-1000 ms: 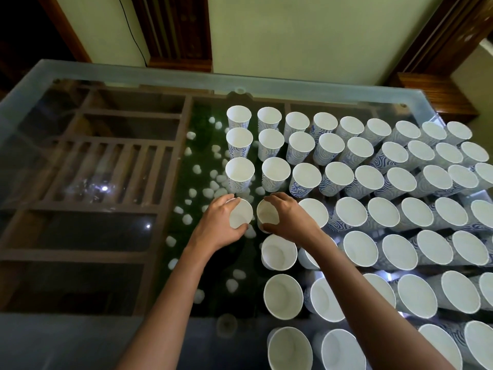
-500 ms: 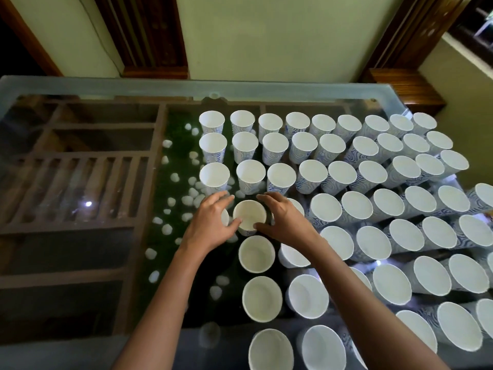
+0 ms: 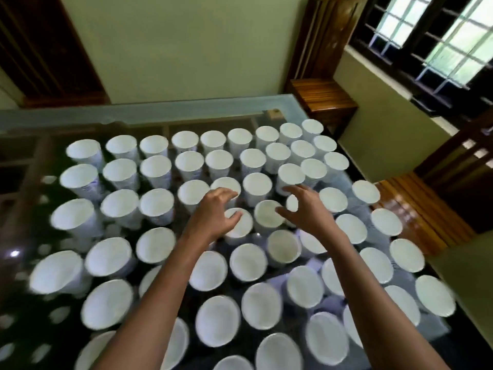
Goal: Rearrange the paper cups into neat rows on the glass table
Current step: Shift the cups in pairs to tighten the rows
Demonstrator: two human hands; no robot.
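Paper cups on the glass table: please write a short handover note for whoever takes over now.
Left hand: open, fingers curved over a cup, gripping nothing.
Right hand: open, spread beside the next cup, gripping nothing.
Cups: upright on the glass table.
Done: the three far rows look fairly straight.
Left: the nearer rows are uneven; probably start with the two cups at the hands.

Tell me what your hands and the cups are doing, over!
Left hand and right hand open, above middle cups. Far cups in rows, near ones uneven. Nothing blocking.
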